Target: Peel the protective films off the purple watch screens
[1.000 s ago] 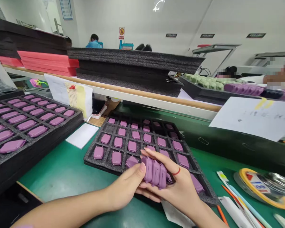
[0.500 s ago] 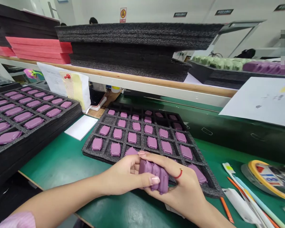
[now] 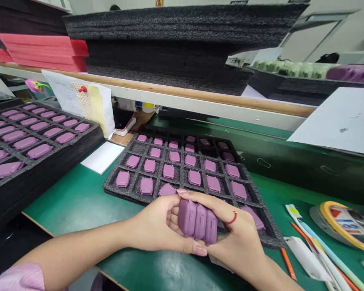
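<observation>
A row of three purple watch cases [image 3: 197,222], pressed face to face, is held between my two hands in front of the near foam tray. My left hand [image 3: 162,224] cups the row from the left, its fingers behind and its thumb stretched along the lower side. From the right, my right hand [image 3: 239,232] grips the same cases, with its index finger over the top. The black foam tray [image 3: 136,186] just beyond holds more purple cases in its compartments, a few tilted. My hands hide part of its front row.
Another foam tray [image 3: 75,150] of purple cases stands at left, by a white pad [image 3: 102,157]. On the right lie a toothbrush [image 3: 294,213], orange sticks [image 3: 288,264] and a tape roll [image 3: 324,218]. A shelf [image 3: 182,97] with stacked black foam [image 3: 170,52] crosses the back.
My left thumb has slid down from the front of the cases to their lower edge, showing more of them. The view has tipped slightly downward.
</observation>
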### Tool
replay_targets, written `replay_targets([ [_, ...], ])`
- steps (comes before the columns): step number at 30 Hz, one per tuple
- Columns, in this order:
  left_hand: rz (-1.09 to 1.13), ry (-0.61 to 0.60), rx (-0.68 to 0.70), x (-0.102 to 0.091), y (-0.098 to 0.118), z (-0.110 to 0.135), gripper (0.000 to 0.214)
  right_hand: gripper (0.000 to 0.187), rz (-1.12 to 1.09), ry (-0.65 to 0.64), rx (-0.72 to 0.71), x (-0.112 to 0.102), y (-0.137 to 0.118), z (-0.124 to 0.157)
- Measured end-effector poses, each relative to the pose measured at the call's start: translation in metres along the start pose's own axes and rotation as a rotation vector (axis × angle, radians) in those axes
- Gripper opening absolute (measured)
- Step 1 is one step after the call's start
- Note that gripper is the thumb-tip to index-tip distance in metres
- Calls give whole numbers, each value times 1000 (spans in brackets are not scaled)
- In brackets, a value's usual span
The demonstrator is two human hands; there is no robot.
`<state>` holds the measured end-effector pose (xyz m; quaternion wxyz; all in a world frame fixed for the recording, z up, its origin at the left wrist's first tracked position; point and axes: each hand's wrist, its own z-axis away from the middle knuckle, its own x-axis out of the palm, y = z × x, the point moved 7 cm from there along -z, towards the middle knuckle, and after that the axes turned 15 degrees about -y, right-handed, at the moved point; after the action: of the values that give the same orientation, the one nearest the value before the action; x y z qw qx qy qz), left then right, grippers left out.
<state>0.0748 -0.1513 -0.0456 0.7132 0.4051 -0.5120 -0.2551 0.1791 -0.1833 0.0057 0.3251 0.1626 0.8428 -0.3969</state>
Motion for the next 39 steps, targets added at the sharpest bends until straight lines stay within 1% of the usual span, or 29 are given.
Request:
replay_targets([
  [7,-40,-16,8,-2,-1,-1,49,56,17,-11,23,2,2,3],
  [13,-80,-11,-1,-3,-1,-1,47,73,9,-30,91,4,5,3],
  [18,-113,-42,6,-2,-1,0,49,89,-60,-27,125,8,10,7],
  [21,-118,-55,52,-2,1,-1,47,92,-36,-15,90,10,8,9],
  [23,-144,-42,106,-2,3,-1,40,87,47,-48,38,14,2,8],
  [26,-226,45,162,-6,7,2,34,80,179,-82,-82,17,-9,7],
  [28,-314,106,178,-7,10,7,37,86,188,-57,-137,14,-14,8],
  [29,-364,122,189,-6,12,9,41,91,155,-39,-137,11,-15,8],
  [30,-420,130,205,-5,15,11,46,94,98,-25,-115,8,-13,8],
  [31,-483,135,221,-3,18,13,50,91,23,-1,-80,5,-10,9],
  [32,-547,136,236,-1,21,15,52,83,-60,36,-32,1,-5,10],
  [34,-663,137,262,3,26,17,51,60,-210,122,81,-5,7,12],
  [35,-711,135,272,4,27,18,49,53,-271,160,137,-6,14,12],
  [37,-776,121,289,7,29,17,48,49,-374,200,229,-6,26,13],
  [39,-822,115,304,9,29,17,48,51,-461,154,282,-1,34,10],
])
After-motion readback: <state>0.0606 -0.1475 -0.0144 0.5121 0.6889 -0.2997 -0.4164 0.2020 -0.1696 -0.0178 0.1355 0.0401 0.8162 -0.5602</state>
